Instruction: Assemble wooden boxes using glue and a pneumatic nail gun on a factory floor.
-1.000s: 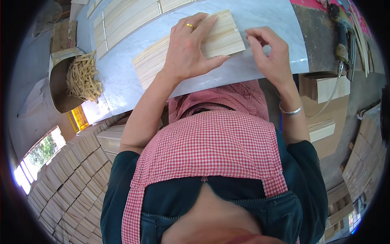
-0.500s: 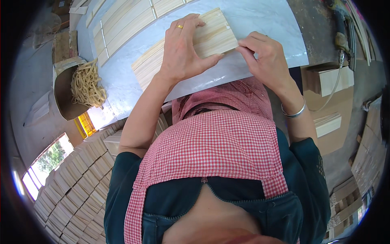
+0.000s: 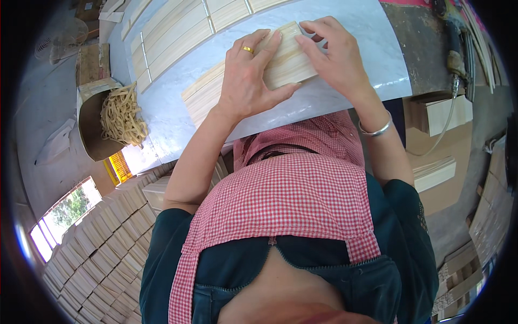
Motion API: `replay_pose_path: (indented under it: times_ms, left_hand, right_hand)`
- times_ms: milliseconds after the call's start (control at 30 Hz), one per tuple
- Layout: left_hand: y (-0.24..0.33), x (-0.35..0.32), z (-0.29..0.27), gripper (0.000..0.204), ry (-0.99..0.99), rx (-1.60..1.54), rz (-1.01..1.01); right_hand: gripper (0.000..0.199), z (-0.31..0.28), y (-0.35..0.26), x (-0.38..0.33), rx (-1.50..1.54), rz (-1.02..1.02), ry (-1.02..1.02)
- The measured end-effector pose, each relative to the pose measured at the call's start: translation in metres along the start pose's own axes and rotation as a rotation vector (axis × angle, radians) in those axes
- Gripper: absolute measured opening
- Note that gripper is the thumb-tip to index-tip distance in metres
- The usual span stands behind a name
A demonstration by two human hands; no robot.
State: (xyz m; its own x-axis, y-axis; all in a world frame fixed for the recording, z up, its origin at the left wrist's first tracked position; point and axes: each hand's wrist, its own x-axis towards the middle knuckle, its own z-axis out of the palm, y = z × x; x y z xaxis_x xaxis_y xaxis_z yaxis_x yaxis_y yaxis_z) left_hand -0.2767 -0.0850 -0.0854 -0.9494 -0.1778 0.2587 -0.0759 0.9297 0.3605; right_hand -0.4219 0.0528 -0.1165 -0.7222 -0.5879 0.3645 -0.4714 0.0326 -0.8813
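A stack of pale wooden slats (image 3: pixel 286 66) lies at a slant on the table in front of me. My left hand (image 3: pixel 245 75), with a gold ring, grips across it: the fingers bend over its top toward the far side and the thumb stretches to the near edge. At the stack's far right corner is my right hand (image 3: pixel 337 56), a silver bangle on its wrist. Its thumb and forefinger are bent around that corner. Whether they also pinch anything thin there cannot be made out.
Longer banded slats (image 3: pixel 178 40) lie along the table's (image 3: pixel 372 32) far left. A box of tan bands (image 3: pixel 124 116) stands at its left edge. A corded tool (image 3: pixel 456 59) lies at right. Wood stacks (image 3: pixel 102 254) fill the lower left, and more wood (image 3: pixel 445 116) lies at right.
My right hand has moved away from me along the stack's right end, from the near corner to the far one. The left hand stays on the stack, its forefinger now straighter.
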Motion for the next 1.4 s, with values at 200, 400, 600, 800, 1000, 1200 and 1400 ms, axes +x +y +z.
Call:
replay_pose_path:
  times_ms: [200,400,600,800,1000,1200,1400]
  left_hand:
    - [-0.003,0.000,0.000,0.086,0.024,-0.027,0.023]
    - [-0.006,0.003,0.000,0.084,0.016,-0.077,0.047]
    - [-0.007,0.004,0.002,0.084,0.045,-0.110,0.059]
    - [-0.008,0.004,0.000,0.087,0.034,-0.104,0.047]
    - [-0.008,0.001,0.001,0.087,0.047,-0.094,0.037]
    - [-0.007,-0.002,0.002,0.086,0.077,-0.063,0.047]
    - [-0.011,-0.003,0.006,0.081,0.095,-0.019,0.083]
  right_hand:
    - [0.018,0.014,0.000,0.000,-0.132,-0.002,-0.005]
    - [0.015,0.017,0.001,-0.002,-0.076,-0.032,0.048]
    - [0.013,0.018,0.002,-0.003,0.050,0.021,0.056]
    - [0.014,0.020,0.004,-0.002,0.117,0.007,0.094]
    - [0.016,0.019,0.001,-0.007,0.130,0.043,0.116]
    - [0.015,0.016,-0.005,-0.013,0.085,0.036,0.118]
    - [0.012,0.016,-0.008,-0.014,0.073,0.057,0.087]
